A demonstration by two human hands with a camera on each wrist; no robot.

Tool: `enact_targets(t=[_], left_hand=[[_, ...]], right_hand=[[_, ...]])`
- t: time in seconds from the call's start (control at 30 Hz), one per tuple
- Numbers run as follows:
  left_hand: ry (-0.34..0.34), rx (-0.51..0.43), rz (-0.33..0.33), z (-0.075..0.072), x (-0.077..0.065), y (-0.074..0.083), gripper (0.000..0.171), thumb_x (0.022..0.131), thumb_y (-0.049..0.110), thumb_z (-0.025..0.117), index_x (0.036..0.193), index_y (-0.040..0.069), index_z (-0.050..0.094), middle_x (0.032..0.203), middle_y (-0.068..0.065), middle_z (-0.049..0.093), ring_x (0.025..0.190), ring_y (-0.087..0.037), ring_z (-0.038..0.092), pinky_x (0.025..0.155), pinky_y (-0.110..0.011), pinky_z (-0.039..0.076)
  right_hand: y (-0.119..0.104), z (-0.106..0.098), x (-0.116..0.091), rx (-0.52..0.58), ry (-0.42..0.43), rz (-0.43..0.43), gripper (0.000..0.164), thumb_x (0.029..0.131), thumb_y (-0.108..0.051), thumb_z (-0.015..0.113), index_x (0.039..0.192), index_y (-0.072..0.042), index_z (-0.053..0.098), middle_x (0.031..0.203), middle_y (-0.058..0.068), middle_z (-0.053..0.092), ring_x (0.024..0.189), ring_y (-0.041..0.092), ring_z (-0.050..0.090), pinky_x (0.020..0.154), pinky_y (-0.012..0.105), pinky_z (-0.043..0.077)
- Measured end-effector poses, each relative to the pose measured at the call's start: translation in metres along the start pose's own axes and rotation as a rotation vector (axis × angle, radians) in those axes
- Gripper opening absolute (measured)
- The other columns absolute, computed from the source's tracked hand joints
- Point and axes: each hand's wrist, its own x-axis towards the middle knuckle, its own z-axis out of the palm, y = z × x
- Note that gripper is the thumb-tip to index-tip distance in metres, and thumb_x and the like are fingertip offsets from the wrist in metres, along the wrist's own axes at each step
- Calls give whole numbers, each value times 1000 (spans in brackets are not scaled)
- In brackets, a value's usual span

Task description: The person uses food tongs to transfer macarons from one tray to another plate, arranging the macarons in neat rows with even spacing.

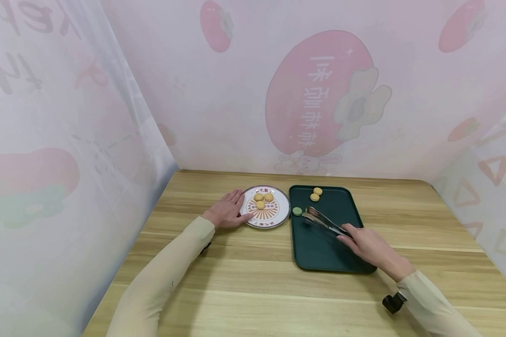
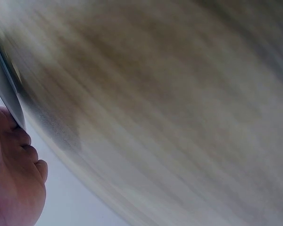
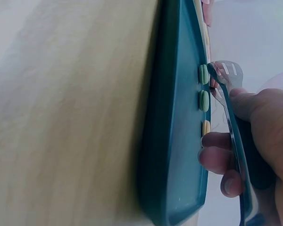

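Note:
My right hand [image 1: 368, 244] grips metal serving tongs [image 1: 332, 226] over the dark green tray [image 1: 316, 252]. The tongs' slotted heads are close to a green macaron [image 1: 297, 211] near the tray's left edge. Two green macarons show in the right wrist view, the lower one a green macaron [image 3: 203, 100] beside the tongs. My left hand [image 1: 227, 210] rests against the left rim of a patterned white plate [image 1: 284, 209], fingers extended and thumb at the edge. Several yellow macarons [image 1: 260, 205] sit on the plate.
Two yellow macarons [image 1: 315, 197] lie at the tray's far end. Plate and tray stand side by side on a wooden table [image 1: 253, 290]. A printed curtain [image 1: 236, 117] rises behind the table, with more curtain at both sides.

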Motion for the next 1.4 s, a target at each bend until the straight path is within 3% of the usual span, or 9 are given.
enact_targets(t=[0.4,0.8,1.1,1.4], left_hand=[[9,-5,2,1,0,1,95,96,71,25,155,-3,16,164,-20,13,153,-32,11,125,-43,16],[1,-5,3,0,-1,1,95,96,72,24,155,-2,15,164,-20,11,153,-33,10,125,-44,15],[0,-24,-1,-1,-1,1,94,96,70,27,155,-2,15,164,-20,10,153,-33,10,125,-44,15],[4,-14,1,0,-1,0,95,96,71,26,155,-2,15,164,-20,11,153,-33,10,125,-43,15]], right_hand=[[-9,2,27,41,-52,4,24,98,-31,61,107,-9,61,64,-11,47,50,-1,41,45,17,36],[-22,11,58,54,-33,-49,20,98,-31,61,101,-11,60,62,-11,49,50,0,42,46,18,36],[-28,15,76,75,-87,-1,21,98,-32,60,102,-11,60,64,-8,51,50,3,45,45,19,37],[-32,22,90,59,-95,-31,24,98,-31,60,106,-9,62,64,-8,53,50,3,44,46,19,37]])
